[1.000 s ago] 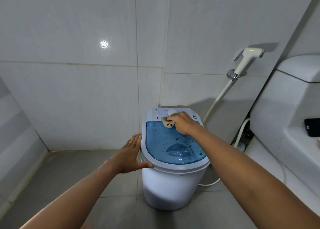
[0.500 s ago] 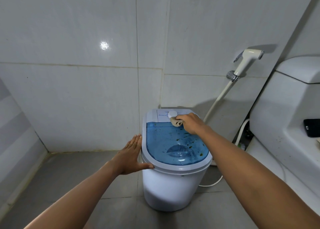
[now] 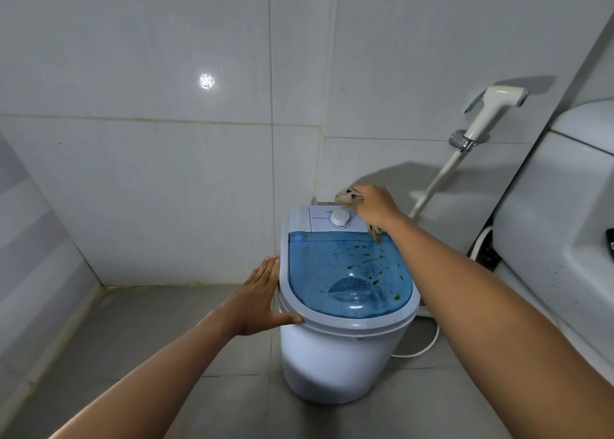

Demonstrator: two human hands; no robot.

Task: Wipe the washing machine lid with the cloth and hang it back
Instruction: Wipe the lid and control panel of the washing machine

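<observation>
Blue lid (dark specks), cloth prob. beige.

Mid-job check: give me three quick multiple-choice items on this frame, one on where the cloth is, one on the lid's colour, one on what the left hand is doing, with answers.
1. Where is the cloth?
A. spread flat on the floor
B. bunched in the right hand above the machine's back edge, near the dial
C. hung on the bidet sprayer

2. What colour is the washing machine lid?
A. translucent blue
B. solid red
C. black

3. What is the left hand doing?
A. gripping the cloth
B. turning the dial
C. resting flat against the machine's left rim, fingers straight

Answers: 1 B, the cloth sticks out of the curled fingers; 2 A, blue with dark specks on it; 3 C, the palm lies along the rim and holds nothing.
</observation>
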